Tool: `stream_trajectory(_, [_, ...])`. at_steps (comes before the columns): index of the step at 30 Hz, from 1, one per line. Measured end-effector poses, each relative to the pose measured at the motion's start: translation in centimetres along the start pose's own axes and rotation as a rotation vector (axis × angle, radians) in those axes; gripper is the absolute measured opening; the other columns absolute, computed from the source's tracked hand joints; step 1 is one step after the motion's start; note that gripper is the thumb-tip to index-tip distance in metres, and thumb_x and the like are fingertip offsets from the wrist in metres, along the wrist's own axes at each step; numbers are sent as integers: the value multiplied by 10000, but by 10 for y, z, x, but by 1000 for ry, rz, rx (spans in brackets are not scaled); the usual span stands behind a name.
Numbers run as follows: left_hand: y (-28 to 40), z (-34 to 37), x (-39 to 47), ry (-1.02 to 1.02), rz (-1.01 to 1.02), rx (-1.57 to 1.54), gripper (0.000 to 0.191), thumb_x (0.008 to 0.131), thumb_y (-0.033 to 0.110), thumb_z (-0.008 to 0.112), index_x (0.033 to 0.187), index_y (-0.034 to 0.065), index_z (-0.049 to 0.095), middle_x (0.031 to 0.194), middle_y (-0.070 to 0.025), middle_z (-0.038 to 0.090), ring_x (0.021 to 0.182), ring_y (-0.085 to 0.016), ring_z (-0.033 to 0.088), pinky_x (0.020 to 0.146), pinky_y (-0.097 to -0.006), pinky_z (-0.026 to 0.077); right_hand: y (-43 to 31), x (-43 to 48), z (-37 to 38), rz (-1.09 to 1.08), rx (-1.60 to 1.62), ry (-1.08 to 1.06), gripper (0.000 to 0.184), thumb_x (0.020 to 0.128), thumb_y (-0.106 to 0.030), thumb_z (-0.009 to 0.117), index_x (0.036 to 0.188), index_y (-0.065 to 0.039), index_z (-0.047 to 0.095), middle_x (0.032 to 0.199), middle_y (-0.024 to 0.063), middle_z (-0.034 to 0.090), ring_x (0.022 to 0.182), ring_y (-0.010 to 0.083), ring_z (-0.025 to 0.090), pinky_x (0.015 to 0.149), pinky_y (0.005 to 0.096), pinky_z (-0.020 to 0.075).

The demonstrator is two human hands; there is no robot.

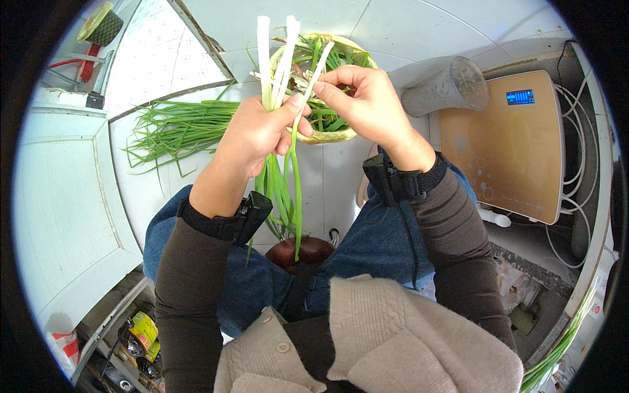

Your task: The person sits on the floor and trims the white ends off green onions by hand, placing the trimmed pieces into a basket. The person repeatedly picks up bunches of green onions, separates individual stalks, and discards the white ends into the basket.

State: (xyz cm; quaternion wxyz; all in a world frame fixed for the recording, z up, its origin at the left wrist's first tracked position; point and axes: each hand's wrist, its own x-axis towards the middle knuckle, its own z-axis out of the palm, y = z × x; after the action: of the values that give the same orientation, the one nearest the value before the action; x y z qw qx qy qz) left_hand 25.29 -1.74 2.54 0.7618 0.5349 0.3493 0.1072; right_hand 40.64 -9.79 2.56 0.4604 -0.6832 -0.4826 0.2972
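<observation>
My left hand (263, 130) is closed around several scallions (278, 78), their white ends up and green leaves hanging between my knees. One thinner scallion (322, 61) leans away to the right from that bunch. Thumb and forefinger of my right hand (361, 98) pinch this stalk along its white part. Behind both hands stands a round bin (339, 137) with a pale yellow liner, holding green leaves and peeled scraps; the hands hide part of it. To the left, a pile of scallions (191, 123) lies on the tiled floor, its right end hidden behind my left hand.
A tan appliance panel (501, 147) with a lit display leans at the right, beside a translucent ribbed container (447, 88) and loose white tubing (580, 142). At the left is a pale cabinet door (64, 196). More scallions (565, 344) show at lower right.
</observation>
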Motion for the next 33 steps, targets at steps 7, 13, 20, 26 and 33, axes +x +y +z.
stream_trajectory(7, [-2, -3, -2, 3, -4, -33, 279, 887, 231, 490, 876, -37, 566, 664, -76, 566, 428, -81, 407, 389, -204, 330, 12, 4, -5, -37, -49, 48, 167, 798, -132, 578, 827, 25, 626, 679, 5, 591, 616, 54, 503, 563, 207, 429])
stream_trajectory(13, [7, -37, -25, -57, 73, 10, 287, 913, 256, 441, 878, 5, 577, 694, -17, 546, 462, -63, 396, 433, -177, 327, 45, 24, -18, -153, -470, 162, 186, 749, -203, 594, 787, -32, 653, 653, 101, 613, 611, 238, 591, 625, 334, 477])
stream_trajectory(20, [12, -124, -97, 332, 132, 227, 401, 921, 375, 383, 868, 47, 608, 764, -37, 581, 613, -81, 451, 557, -194, 328, 50, 13, 11, -181, -698, 42, 185, 741, -218, 612, 814, -55, 661, 818, 176, 615, 779, 301, 601, 720, 371, 471])
stream_trajectory(26, [-19, -161, -148, 549, 424, 34, 361, 934, 315, 373, 741, 42, 511, 752, -60, 542, 759, -158, 510, 730, -293, 386, 99, -1, 147, 174, -217, -358, 197, 703, -238, 636, 740, -45, 652, 692, 122, 631, 654, 240, 617, 643, 337, 483])
stream_trajectory(33, [-52, -163, -193, 536, 397, -144, 329, 926, 290, 404, 748, 25, 485, 617, -14, 422, 543, -95, 391, 674, -274, 432, 223, 38, 270, 560, -514, -64, 280, 668, -246, 646, 844, -27, 647, 877, 213, 618, 879, 340, 594, 759, 379, 467])
